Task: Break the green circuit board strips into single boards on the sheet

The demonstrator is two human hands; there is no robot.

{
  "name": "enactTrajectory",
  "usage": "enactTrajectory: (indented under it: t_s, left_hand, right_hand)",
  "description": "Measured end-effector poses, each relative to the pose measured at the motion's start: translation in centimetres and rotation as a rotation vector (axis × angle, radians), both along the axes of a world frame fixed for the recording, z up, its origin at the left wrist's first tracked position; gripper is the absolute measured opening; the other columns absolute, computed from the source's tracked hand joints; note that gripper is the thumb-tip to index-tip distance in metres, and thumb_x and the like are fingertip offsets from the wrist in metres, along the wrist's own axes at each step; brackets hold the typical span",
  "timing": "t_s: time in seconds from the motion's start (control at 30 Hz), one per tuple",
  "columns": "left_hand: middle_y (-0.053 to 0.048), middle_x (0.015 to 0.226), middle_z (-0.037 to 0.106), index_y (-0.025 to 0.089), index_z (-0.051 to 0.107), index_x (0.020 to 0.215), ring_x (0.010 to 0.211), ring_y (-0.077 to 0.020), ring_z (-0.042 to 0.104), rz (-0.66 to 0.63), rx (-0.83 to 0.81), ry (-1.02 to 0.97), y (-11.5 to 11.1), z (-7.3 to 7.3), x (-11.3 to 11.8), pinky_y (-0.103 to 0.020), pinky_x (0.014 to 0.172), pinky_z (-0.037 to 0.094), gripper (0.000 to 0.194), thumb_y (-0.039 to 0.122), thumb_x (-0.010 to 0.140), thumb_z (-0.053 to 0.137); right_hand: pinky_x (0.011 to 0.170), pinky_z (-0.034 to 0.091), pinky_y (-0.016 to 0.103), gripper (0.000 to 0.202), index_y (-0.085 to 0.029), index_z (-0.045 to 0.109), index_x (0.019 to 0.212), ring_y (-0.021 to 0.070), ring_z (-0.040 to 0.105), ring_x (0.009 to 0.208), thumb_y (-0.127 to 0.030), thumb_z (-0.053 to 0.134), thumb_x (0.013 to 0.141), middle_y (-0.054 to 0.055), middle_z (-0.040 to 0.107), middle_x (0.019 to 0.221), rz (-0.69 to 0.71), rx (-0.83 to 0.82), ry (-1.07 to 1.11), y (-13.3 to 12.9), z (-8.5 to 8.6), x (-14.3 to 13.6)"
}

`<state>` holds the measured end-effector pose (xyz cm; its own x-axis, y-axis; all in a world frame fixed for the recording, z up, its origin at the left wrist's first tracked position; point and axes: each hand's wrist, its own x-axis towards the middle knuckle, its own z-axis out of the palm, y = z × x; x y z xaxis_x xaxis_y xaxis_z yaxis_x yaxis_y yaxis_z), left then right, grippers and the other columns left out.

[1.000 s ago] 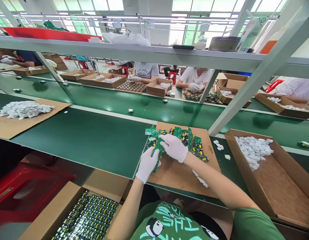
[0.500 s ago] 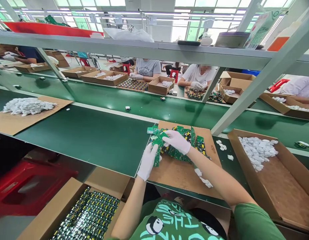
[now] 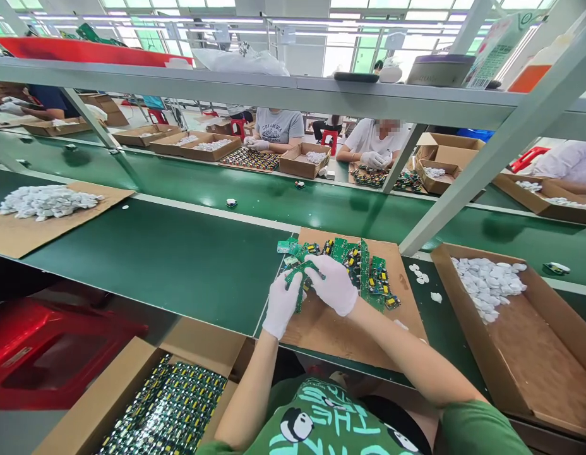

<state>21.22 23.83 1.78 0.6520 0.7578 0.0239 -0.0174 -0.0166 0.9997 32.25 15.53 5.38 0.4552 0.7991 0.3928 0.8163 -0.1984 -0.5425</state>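
Note:
Both gloved hands meet over a cardboard sheet (image 3: pixel 340 335) on the green bench. Between them is a green circuit board (image 3: pixel 300 270), tilted and partly covered by the fingers. My left hand (image 3: pixel 281 303) is closed on its left side, thumb on top. My right hand (image 3: pixel 334 284) grips the right side of the same board with bent fingers. Just beyond the hands lie more circuit boards (image 3: pixel 340 249), some showing bare green backs and others yellow and black parts. Further boards (image 3: pixel 379 278) rest to the right of my right hand.
An open cardboard box (image 3: pixel 549 354) with white round pieces (image 3: pixel 492 284) stands at right. Below left, another box holds packed boards (image 3: pixel 170 404). A white heap (image 3: pixel 49 201) sits on cardboard at far left. A green conveyor (image 3: pixel 269 202) runs behind; a shelf beam (image 3: pixel 293 88) crosses above.
My right hand has come down and closer to my left, and the board between them has tilted. Small items on the conveyor have shifted left.

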Motion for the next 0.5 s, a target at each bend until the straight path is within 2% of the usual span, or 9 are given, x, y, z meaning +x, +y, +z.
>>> enactTrajectory:
  t_s: [0.13, 0.2, 0.3, 0.37, 0.5]
  left_hand:
    - [0.002, 0.058, 0.059, 0.018, 0.06, 0.086, 0.048, -0.0146, 0.057, 0.014, 0.086, 0.056, -0.4, 0.4, -0.1, -0.025, 0.049, 0.045, 0.038, 0.055, 0.09, 0.051]
    - [0.001, 0.06, 0.061, 0.019, 0.061, 0.087, 0.051, -0.0159, 0.059, 0.028, 0.147, 0.093, -0.3, 0.6, -0.2, -0.027, 0.056, 0.047, 0.037, 0.053, 0.091, 0.049]
    - [-0.006, 0.078, 0.069, 0.019, 0.065, 0.09, 0.073, -0.0214, 0.066, 0.064, 0.247, 0.151, 0.2, 0.7, -0.1, -0.033, 0.077, 0.049, 0.032, 0.049, 0.09, 0.053]
    - [-0.011, 0.096, 0.071, 0.019, 0.066, 0.098, 0.093, -0.0264, 0.066, 0.089, 0.293, 0.176, 0.7, 0.7, 0.1, -0.039, 0.09, 0.046, 0.032, 0.047, 0.089, 0.056]
    - [-0.016, 0.122, 0.065, 0.018, 0.059, 0.124, 0.113, -0.0312, 0.06, 0.159, 0.305, 0.187, 1.2, 0.5, 0.6, -0.047, 0.102, 0.04, 0.044, 0.047, 0.091, 0.053]
  right_hand:
    - [0.09, 0.047, 0.037, 0.027, -0.018, 0.067, 0.111, 0.0265, 0.06, 0.099, -0.022, 0.044, 0.096, 0.014, 0.066, 0.102, -0.026, -0.041, -0.055, 0.6, -0.3, 0.9]
    - [0.095, 0.046, 0.038, 0.027, -0.016, 0.066, 0.114, 0.0267, 0.059, 0.103, -0.02, 0.046, 0.095, 0.015, 0.065, 0.106, -0.05, -0.057, -0.063, 1.1, -0.4, 2.2]
    - [0.097, 0.046, 0.039, 0.033, -0.012, 0.062, 0.121, 0.0263, 0.06, 0.105, -0.018, 0.054, 0.09, 0.015, 0.066, 0.109, -0.054, -0.096, -0.051, 2.0, -0.4, 4.4]
    - [0.096, 0.048, 0.039, 0.037, -0.011, 0.061, 0.124, 0.0258, 0.062, 0.104, -0.018, 0.056, 0.088, 0.015, 0.067, 0.108, -0.019, -0.127, -0.039, 2.2, -0.3, 5.4]
    - [0.104, 0.046, 0.042, 0.038, -0.013, 0.06, 0.127, 0.0258, 0.059, 0.117, -0.018, 0.048, 0.092, 0.016, 0.065, 0.122, 0.062, -0.126, -0.035, 1.4, 0.3, 5.4]
